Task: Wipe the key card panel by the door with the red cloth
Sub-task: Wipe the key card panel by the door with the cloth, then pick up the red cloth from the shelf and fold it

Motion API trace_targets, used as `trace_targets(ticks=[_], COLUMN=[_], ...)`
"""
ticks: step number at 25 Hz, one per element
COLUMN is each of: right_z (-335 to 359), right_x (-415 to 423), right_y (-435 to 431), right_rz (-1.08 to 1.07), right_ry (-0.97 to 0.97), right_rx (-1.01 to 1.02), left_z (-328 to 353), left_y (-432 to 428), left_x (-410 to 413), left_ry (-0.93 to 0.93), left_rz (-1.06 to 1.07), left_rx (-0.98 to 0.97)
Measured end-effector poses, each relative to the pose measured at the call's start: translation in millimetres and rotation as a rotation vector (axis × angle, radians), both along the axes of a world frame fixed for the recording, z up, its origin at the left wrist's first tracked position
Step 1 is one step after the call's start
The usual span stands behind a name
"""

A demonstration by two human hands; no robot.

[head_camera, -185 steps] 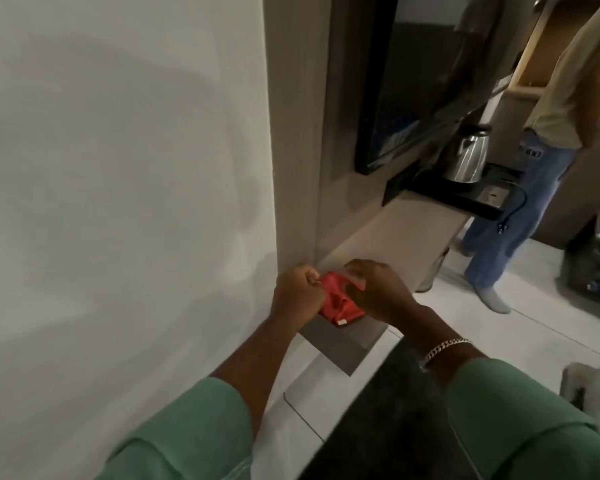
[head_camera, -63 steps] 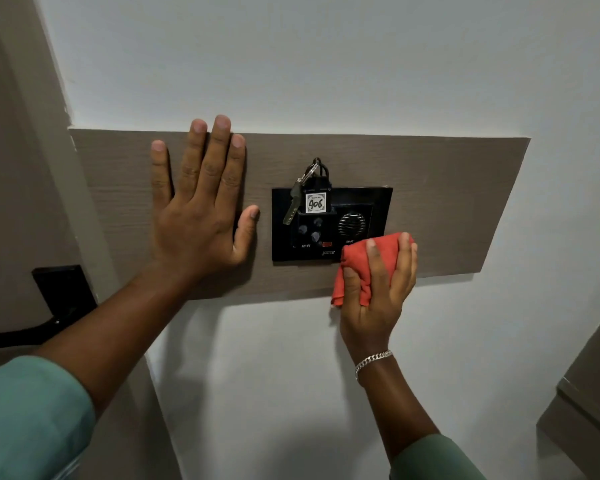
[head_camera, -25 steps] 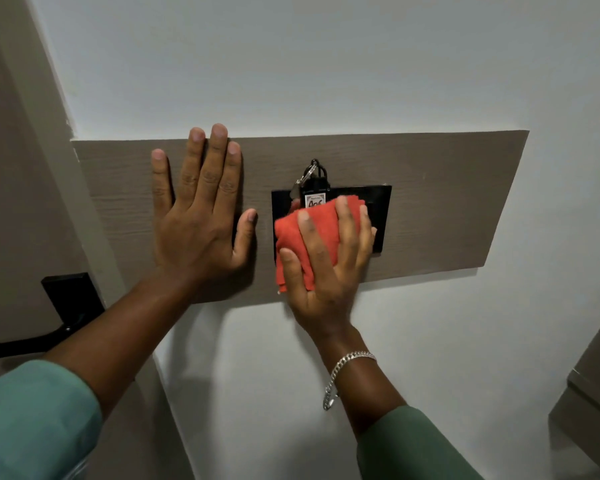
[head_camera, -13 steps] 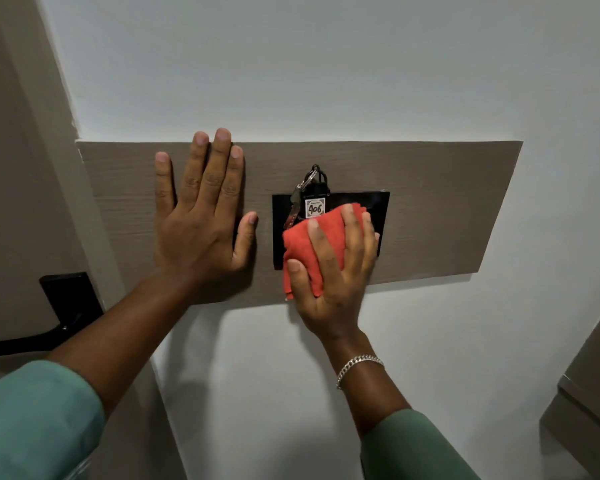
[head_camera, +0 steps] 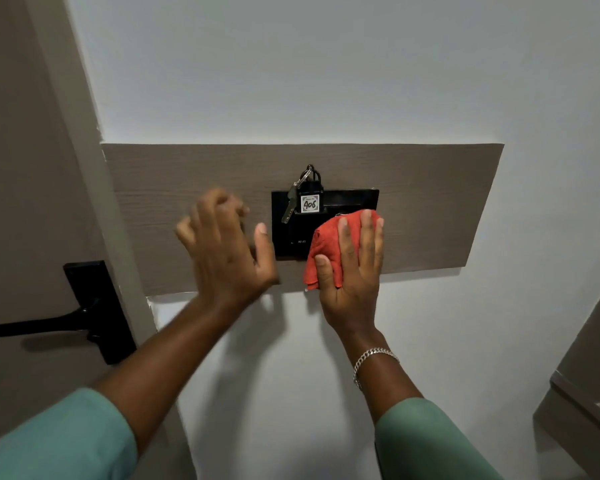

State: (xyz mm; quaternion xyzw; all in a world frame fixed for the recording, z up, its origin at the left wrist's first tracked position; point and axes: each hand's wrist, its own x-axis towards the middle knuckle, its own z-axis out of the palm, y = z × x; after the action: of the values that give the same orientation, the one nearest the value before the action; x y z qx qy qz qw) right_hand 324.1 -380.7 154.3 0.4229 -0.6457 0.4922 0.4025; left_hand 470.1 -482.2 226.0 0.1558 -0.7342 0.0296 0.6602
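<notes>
since half a second ago the left hand (head_camera: 227, 252) has come off the wood-grain board (head_camera: 430, 209), where it lay flat and braced, and now hangs blurred in front of it with the fingers curling and nothing in them, while the right hand (head_camera: 352, 268) has slid the red cloth (head_camera: 321, 249) from the middle of the key card panel (head_camera: 347, 200) down to its lower right corner. going from big to small: the white wall (head_camera: 326, 64) fills most of the view, with the door (head_camera: 21, 202) at the left edge and its black lever handle (head_camera: 66, 322) below. the board runs across the wall just beside the door frame, and the black panel sits mounted at its centre, which is why the wiping hand reaches up and forward. the right hand lies open and flat, fingers spread and pointing up, pinning the bunched cloth against the panel's lower right and the board beneath it; that is a press, not a pinch, and it suits rubbing a flat face. a key fob tagged 406 (head_camera: 310, 203) stands in the slot at the top of the panel with a key (head_camera: 289, 206) dangling on its ring, so the cloth works below and around them. a bracelet (head_camera: 373, 362) circles the right wrist. the panel's upper strip and left part are bare to view. i judge the wiping is under way, and the left hand's lift may mean the brace is no longer wanted.
</notes>
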Motion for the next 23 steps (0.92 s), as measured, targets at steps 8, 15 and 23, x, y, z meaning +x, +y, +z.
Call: trace_targets(ticks=[8, 15, 23], right_z=[11, -18, -114], right_x=[5, -23, -184], right_y=[33, 150, 371], right_rz=[0.223, 0.524, 0.179], right_ry=[-0.078, -0.906, -1.289], right_rx=[0.243, -0.122, -0.388], left_z=[-22, -50, -163], left_y=[88, 146, 339], left_x=[-37, -89, -272], left_ry=[-0.018, -0.185, -0.407], left_rz=[-0.608, -1.114, -1.086], left_rx=[1.044, 1.306, 1.52])
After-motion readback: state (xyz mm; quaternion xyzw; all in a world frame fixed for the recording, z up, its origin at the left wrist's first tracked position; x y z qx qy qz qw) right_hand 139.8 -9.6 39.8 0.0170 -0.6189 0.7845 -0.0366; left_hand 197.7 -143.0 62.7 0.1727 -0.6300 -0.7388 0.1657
